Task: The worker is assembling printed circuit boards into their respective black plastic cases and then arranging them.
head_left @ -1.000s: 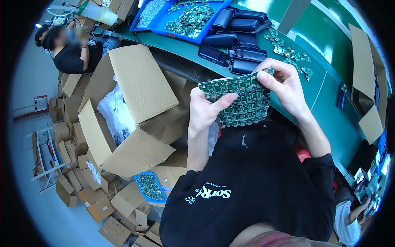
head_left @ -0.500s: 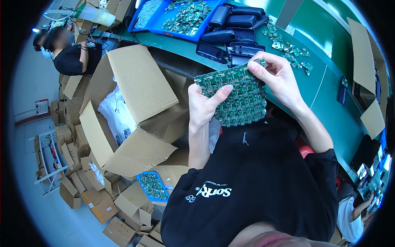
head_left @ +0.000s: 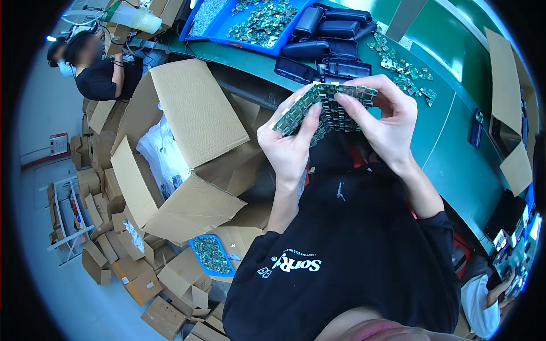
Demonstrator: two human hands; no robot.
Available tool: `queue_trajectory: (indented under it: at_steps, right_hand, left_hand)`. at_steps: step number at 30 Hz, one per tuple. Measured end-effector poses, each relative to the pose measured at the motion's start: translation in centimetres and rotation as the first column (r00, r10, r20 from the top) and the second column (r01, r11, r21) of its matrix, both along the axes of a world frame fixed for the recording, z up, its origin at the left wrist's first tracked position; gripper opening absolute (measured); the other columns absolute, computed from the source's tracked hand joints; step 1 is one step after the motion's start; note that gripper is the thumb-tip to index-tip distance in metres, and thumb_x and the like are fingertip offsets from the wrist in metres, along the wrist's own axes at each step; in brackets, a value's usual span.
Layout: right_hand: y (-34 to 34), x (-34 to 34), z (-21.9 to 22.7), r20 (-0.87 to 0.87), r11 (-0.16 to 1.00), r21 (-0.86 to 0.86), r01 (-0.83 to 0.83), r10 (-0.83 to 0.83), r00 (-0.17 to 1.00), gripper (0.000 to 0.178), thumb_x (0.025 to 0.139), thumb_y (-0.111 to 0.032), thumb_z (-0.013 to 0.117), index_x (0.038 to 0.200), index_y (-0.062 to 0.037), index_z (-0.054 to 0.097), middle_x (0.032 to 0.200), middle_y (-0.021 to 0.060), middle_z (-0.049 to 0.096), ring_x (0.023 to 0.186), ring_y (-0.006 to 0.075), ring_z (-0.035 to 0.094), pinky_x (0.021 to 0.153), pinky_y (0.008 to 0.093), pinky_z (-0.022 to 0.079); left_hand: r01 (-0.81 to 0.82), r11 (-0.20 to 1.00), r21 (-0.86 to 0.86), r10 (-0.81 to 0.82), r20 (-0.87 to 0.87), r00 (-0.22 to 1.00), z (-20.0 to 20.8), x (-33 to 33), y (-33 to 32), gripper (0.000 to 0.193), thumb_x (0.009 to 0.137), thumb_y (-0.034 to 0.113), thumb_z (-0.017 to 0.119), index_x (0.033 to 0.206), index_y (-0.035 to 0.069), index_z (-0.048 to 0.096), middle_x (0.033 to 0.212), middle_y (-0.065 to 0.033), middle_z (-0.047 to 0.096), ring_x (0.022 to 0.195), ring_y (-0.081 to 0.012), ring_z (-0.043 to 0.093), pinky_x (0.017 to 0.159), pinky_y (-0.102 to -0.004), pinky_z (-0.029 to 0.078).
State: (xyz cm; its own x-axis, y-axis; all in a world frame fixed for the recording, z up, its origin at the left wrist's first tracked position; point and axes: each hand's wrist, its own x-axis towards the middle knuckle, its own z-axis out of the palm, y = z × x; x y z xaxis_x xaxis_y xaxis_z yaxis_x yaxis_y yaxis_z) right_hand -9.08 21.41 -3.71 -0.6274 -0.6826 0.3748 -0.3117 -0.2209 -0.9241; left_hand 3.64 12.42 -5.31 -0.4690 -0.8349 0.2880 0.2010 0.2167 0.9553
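Both our hands hold one green panel of small circuit boards up in front of our chest, above the edge of the green worktable. Our left hand pinches the panel's lower left part, thumb across its face. Our right hand clasps its right side, fingers curled over the top edge. Below our left arm stands a large open brown cardboard box. Black cases and a blue tray of loose green boards lie farther off on the table.
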Motion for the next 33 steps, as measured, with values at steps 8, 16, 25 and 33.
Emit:
queue_trajectory:
  at_steps: [8, 16, 25, 33]
  right_hand:
    - [-2.0, 0.0, -0.7, -0.428, 0.942, -0.321, 0.099, -0.238, 0.872, 0.026, 0.075, 0.007, 0.078, 0.098, 0.0036, 0.066, 0.092, 0.0126, 0.07, 0.082, 0.0199, 0.07, 0.075, 0.0259, 0.055]
    - [-4.6, -0.2, 1.8, -0.35, 0.798, -0.596, 0.09, -0.358, 0.866, 0.031, 0.074, 0.009, 0.077, 0.101, 0.0028, 0.063, 0.091, 0.0119, 0.07, 0.083, 0.0203, 0.069, 0.072, 0.0256, 0.054]
    - [-18.1, -14.9, 8.1, 0.044, 0.909, -0.378, 0.174, -0.17, 0.984, 0.046, 0.085, -0.022, 0.075, 0.122, -0.0004, 0.058, 0.1, 0.0086, 0.07, 0.085, 0.0122, 0.064, 0.076, 0.0235, 0.05]
    - [-33.5, -23.8, 0.9, -0.217, 0.869, -0.309, -0.385, 0.33, 0.919, 0.024, 0.085, -0.014, 0.072, 0.104, -0.001, 0.064, 0.08, 0.006, 0.069, 0.066, 0.0159, 0.063, 0.063, 0.0296, 0.052]
  left_hand:
    - [-0.139, 0.987, -0.082, 0.129, -0.125, 0.984, -0.6, -2.7, 0.1, 0.024, 0.091, 0.002, 0.067, 0.113, -0.007, 0.063, 0.102, -0.0099, 0.07, 0.088, -0.0119, 0.066, 0.079, -0.0251, 0.053]
    - [-0.164, 0.984, 0.073, 0.179, -0.453, 0.873, 3.0, -3.7, -4.4, 0.028, 0.1, 0.017, 0.057, 0.115, -0.007, 0.057, 0.103, -0.0157, 0.067, 0.093, -0.0204, 0.067, 0.084, -0.0359, 0.056]
    - [-0.127, 0.954, 0.271, 0.262, -0.555, 0.789, 0.0, 0.6, -11.1, 0.036, 0.102, 0.028, 0.052, 0.12, -0.003, 0.051, 0.111, -0.0158, 0.061, 0.101, -0.0255, 0.066, 0.086, -0.0422, 0.057]
    - [0.212, 0.892, 0.4, 0.031, -0.519, 0.854, -0.9, 0.0, -11.6, 0.031, 0.103, 0.023, 0.049, 0.124, 0.0, 0.049, 0.118, -0.0142, 0.06, 0.1, -0.025, 0.066, 0.085, -0.0427, 0.056]
